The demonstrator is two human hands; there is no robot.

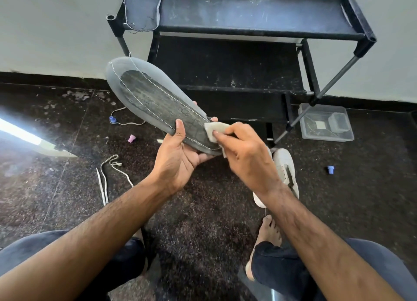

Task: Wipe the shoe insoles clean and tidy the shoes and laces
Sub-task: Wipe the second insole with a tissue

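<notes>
My left hand (pixel 180 156) grips the heel end of a grey insole (pixel 149 97) with white edge stitching, its toe pointing up and left. My right hand (pixel 243 151) pinches a small whitish cloth (pixel 214 129) and presses it on the insole near the heel. A second insole (pixel 142 7) hangs over the top shelf of the black shoe rack (pixel 248 29). A white shoe (pixel 285 167) lies on the floor, partly hidden behind my right wrist. A loose white lace (pixel 105 178) lies on the floor to the left.
A clear plastic tub (pixel 326 123) stands by the rack's right leg. Small caps lie scattered on the speckled dark floor: pink (pixel 131 138), blue (pixel 330 168), and blue on a cord (pixel 112 119). My bare foot (pixel 269 230) and knees are below.
</notes>
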